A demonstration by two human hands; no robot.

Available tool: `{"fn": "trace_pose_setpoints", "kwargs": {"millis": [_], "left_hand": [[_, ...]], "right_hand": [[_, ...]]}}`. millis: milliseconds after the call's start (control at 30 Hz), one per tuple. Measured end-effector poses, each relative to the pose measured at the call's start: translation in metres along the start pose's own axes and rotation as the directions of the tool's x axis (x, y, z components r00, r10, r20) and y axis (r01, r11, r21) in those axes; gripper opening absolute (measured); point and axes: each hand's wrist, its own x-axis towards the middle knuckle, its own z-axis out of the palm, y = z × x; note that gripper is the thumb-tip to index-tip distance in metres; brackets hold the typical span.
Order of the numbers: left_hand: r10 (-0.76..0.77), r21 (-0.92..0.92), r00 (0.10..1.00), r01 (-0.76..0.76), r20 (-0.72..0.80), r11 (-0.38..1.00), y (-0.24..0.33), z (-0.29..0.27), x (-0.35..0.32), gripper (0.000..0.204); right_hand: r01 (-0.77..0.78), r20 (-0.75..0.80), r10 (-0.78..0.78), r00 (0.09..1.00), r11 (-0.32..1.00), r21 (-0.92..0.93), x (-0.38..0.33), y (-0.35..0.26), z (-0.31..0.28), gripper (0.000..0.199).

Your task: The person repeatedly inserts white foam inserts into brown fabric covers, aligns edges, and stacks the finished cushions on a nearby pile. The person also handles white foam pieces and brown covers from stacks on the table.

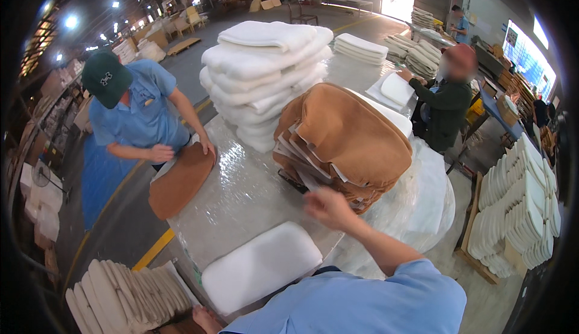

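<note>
My right hand [332,208] reaches over the table beside a tall stack of brown fabric covers [356,132]. Its fingers look curled in, slightly blurred, close to the pale lining showing between the covers; what they hold, if anything, I cannot make out. A white rounded pad [262,267] lies flat on the table edge right in front of me. Low at the left, my left hand [207,321] is by the end of a row of beige cushion pads [123,295]; its fingers are mostly hidden.
A high pile of white padding [265,75] stands behind the brown stack on the plastic-covered table [226,204]. Left, a co-worker in a green cap [107,79] handles a brown cover [184,180]. Another person [446,102] works at right. Pale cushions [518,204] stand on a pallet.
</note>
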Motion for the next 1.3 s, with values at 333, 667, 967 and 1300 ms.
{"fn": "trace_pose_setpoints", "kwargs": {"millis": [333,667,967,1300], "left_hand": [[0.294,-0.239,0.94,-0.25,0.172,0.938,0.023,0.065,-0.057,0.034],[0.319,-0.215,0.894,-0.261,0.314,0.941,0.005,0.08,-0.118,0.029],[0.519,-0.466,-0.022,-0.473,0.855,0.748,0.137,0.204,-0.284,0.04],[0.108,0.012,0.182,-0.556,0.977,0.831,0.039,0.167,-0.237,0.047]], "right_hand": [[-0.093,-0.417,-0.201,0.886,0.805,-0.586,0.152,0.021,-0.079,0.033],[0.116,-0.251,-0.024,0.968,0.926,0.36,0.188,-0.023,-0.138,0.016],[-0.003,0.119,-0.131,0.984,0.659,0.752,0.177,-0.074,-0.103,0.011],[0.019,0.104,-0.152,0.983,0.646,0.763,0.157,-0.057,-0.056,0.011]]}}
